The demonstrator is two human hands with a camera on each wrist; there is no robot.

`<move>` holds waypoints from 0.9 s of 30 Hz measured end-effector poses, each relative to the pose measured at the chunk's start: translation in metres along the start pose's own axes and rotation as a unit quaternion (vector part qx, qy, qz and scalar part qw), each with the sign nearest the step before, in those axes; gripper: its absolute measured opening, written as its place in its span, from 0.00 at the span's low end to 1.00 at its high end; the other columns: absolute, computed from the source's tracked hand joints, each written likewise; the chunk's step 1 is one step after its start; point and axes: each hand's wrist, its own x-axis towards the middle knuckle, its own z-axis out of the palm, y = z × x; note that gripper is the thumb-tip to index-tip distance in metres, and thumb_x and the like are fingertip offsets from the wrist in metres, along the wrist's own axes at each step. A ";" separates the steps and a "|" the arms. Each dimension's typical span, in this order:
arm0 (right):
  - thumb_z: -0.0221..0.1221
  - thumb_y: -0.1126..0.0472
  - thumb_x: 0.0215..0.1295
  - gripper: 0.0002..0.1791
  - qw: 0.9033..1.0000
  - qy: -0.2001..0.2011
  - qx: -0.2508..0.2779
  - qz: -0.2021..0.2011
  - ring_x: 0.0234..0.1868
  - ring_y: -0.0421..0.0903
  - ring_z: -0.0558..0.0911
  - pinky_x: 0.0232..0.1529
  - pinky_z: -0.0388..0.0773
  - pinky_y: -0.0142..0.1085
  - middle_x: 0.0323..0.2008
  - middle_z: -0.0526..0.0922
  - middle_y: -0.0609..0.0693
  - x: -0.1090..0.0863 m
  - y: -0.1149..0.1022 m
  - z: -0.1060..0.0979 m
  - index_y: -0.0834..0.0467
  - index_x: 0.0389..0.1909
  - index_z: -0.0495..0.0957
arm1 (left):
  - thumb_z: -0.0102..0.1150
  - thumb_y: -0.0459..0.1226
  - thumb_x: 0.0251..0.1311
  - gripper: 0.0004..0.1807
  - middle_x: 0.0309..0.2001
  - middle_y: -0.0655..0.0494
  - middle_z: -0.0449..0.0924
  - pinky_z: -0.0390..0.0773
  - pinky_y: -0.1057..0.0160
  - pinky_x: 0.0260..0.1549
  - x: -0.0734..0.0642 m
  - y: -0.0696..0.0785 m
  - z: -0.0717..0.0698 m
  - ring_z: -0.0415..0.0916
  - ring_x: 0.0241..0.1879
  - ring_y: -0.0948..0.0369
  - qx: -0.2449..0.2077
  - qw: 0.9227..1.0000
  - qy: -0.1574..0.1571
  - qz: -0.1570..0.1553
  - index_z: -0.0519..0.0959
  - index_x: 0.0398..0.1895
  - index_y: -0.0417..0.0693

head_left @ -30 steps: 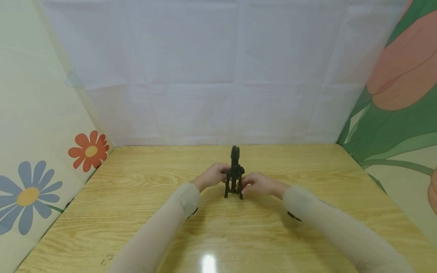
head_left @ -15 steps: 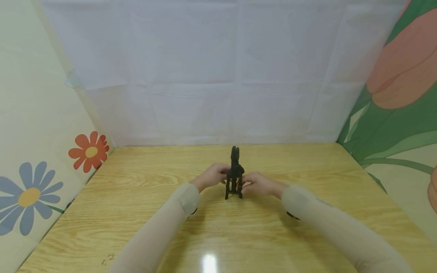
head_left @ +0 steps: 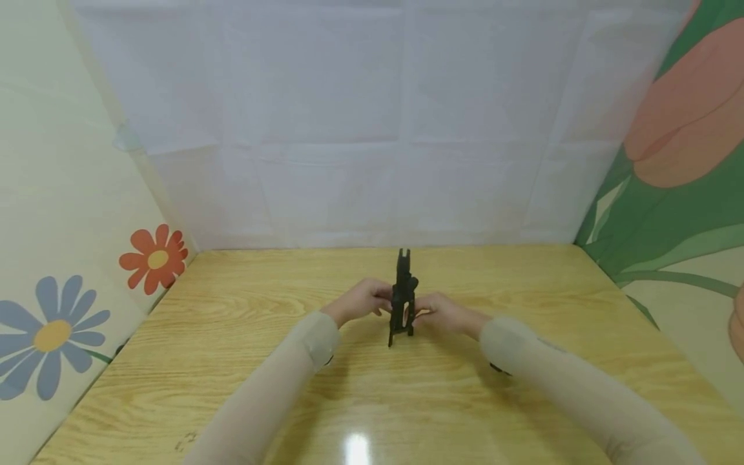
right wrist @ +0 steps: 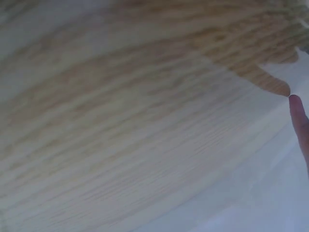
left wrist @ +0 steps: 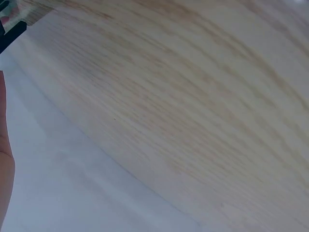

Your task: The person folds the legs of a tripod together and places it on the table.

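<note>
A small black stand with thin legs and a forked top (head_left: pixel 402 284) is upright over the middle of the wooden table. My left hand (head_left: pixel 363 298) grips it from the left, the fingertips partly hidden behind it. From the right, my right hand (head_left: pixel 444 312) holds it low, near a leg, with thumb and fingers bent toward it. In the left wrist view, a dark end of the stand (left wrist: pixel 12 36) shows at the upper left corner, above part of the left hand (left wrist: pixel 5 150). Only a finger of the right hand (right wrist: pixel 300 123) appears in the right wrist view.
The wood-grain table (head_left: pixel 232 361) meets a creased white sheet (head_left: pixel 325 129) at its back edge. Panels with printed flowers flank it: a blue and a red flower (head_left: pixel 154 259) at left, a large pink tulip (head_left: pixel 686 116) at right. Light glares near the front.
The black stand has turned slightly between my hands. Its legs look narrower together, the left one reaches lower, and the fork at its top shows more clearly. Both arms stay nearly in place.
</note>
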 end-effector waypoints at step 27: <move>0.58 0.70 0.66 0.05 0.991 0.005 -0.130 0.008 0.41 0.47 0.84 0.43 0.80 0.36 0.38 0.86 0.54 -0.006 -0.005 0.012 0.65 0.38 0.83 | 0.55 0.23 0.64 0.12 0.37 0.50 0.85 0.80 0.64 0.32 -0.002 -0.006 -0.004 0.81 0.36 0.59 0.054 0.997 -0.013 0.045 0.81 0.49 0.36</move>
